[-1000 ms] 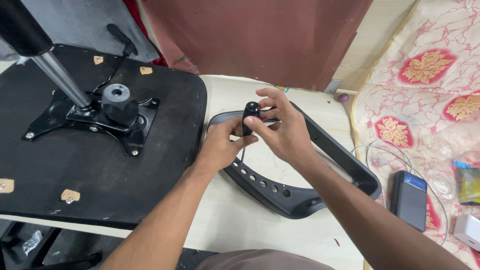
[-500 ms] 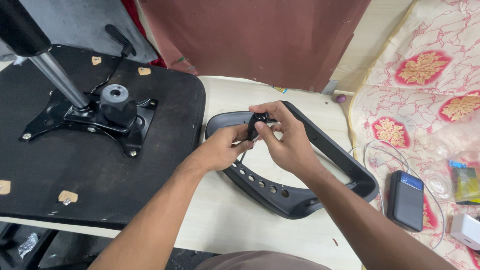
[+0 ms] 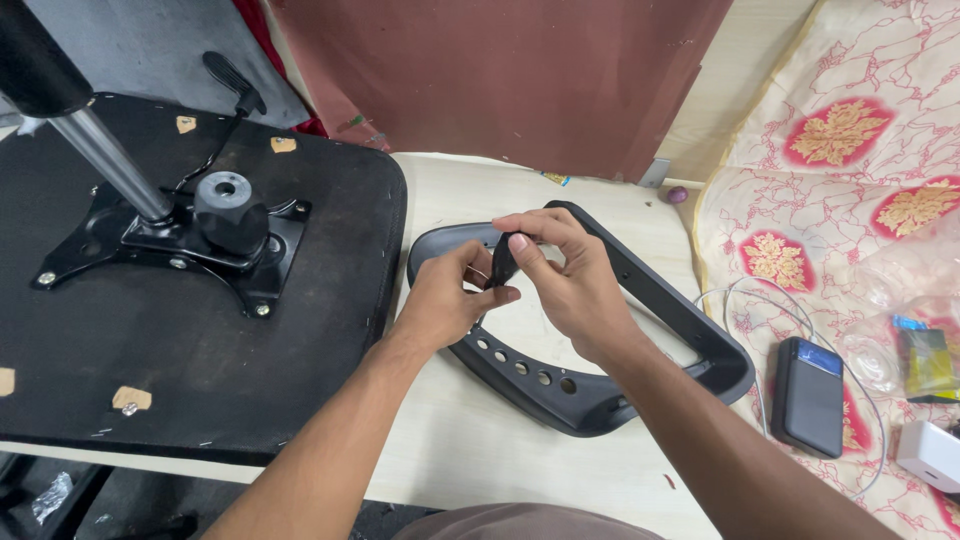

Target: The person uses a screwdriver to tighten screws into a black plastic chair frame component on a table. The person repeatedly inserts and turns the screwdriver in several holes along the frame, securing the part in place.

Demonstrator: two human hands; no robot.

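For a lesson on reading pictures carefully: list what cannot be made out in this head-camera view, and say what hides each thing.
1. Small black part: the fingers of the left hand and right hand cover most of it; its shape is unclear.
2. Black armrest frame: its middle lies behind both hands.
3. Metal column: its upper end is cut off by the left edge.
4. White box: cut off by the right edge.

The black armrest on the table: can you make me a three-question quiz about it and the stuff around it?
1. Where does the armrest lie?
A. on the pale table
B. on the patterned cloth
C. on the seat

2. What colour is the small part that both hands hold?
A. white
B. black
C. red

3. How does the chair seat lie?
A. upside down
B. right way up
C. on its edge

Answers: 1 A, the table shows under it. 2 B, it is dark between the fingers of the left hand and right hand. 3 A, its metal plate faces up.
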